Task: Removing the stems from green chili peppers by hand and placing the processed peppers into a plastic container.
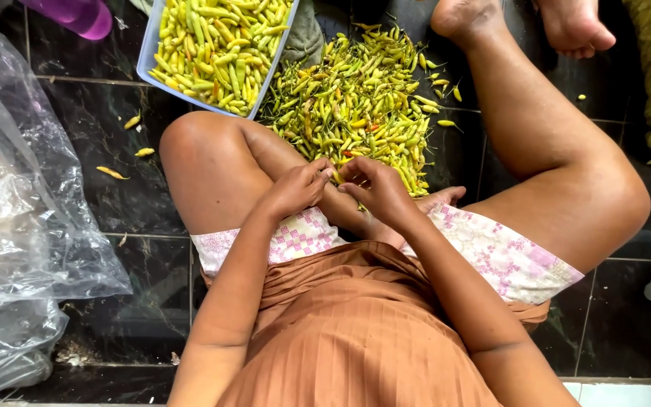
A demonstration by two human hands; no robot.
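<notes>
While the person sits on the dark floor (114, 143), the left hand (299, 188) and right hand (377, 188) pinch one small chili (335, 177) together. It sits at the near edge of the loose chili pile (356, 98) (yellow-green mostly), with a filled tray (148, 56) far left.

A small yellow-green chili (336, 176) (mostly hidden) sits pinched between fingertips, just before the floor pile.

The person wears a ribbed brown top (356, 332) over pink-patterned white shorts (506, 256), with bare feet.
</notes>
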